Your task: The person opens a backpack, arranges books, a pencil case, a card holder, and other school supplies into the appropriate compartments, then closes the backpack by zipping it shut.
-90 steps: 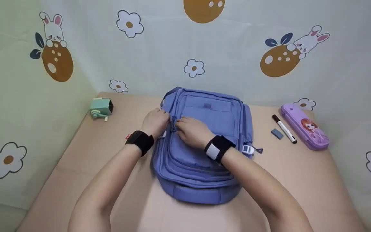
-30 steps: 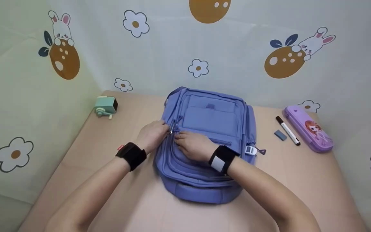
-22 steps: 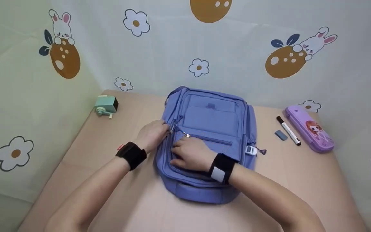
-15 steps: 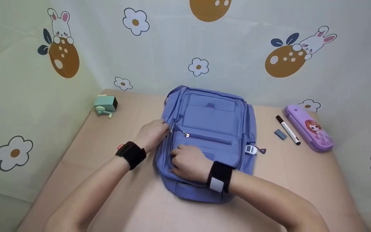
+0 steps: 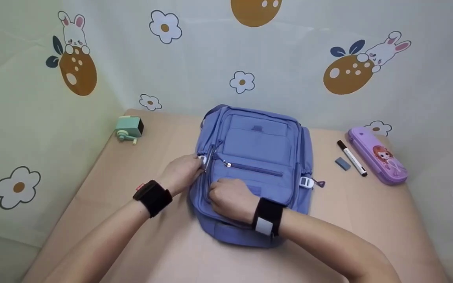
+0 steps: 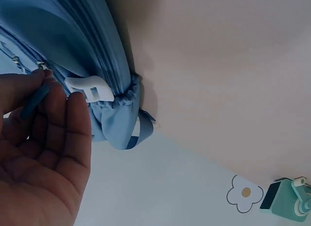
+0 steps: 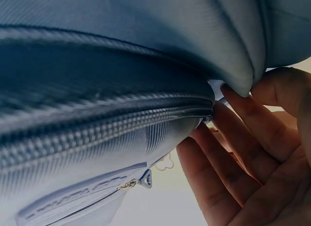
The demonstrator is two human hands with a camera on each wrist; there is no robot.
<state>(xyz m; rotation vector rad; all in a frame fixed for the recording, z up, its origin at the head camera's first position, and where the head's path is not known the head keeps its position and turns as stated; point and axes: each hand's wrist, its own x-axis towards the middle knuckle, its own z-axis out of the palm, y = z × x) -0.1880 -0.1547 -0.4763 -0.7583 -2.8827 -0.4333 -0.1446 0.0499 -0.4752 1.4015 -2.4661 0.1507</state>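
Fabric fold (image 7: 238,60) pinched by right hand (image 5: 232,198); just beyond, zip tab (image 6: 35,100) pinched by left hand (image 5: 181,173) at left side of bag (image 5: 258,145), laid on table (image 5: 163,251); zipping or unzipping apparently underway, taut cloth and steady pull likely called for

a teal cranked box (image 5: 130,126) sits far left on the table (image 5: 120,173); at right, a white marker (image 5: 352,158) lies between a blue-grey block (image 5: 342,164) and a purple case (image 5: 378,156).

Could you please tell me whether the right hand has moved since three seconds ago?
Yes, toward the person: in the head view, the right hand was roughly level with the marker; now it sits clearly lower in frame.
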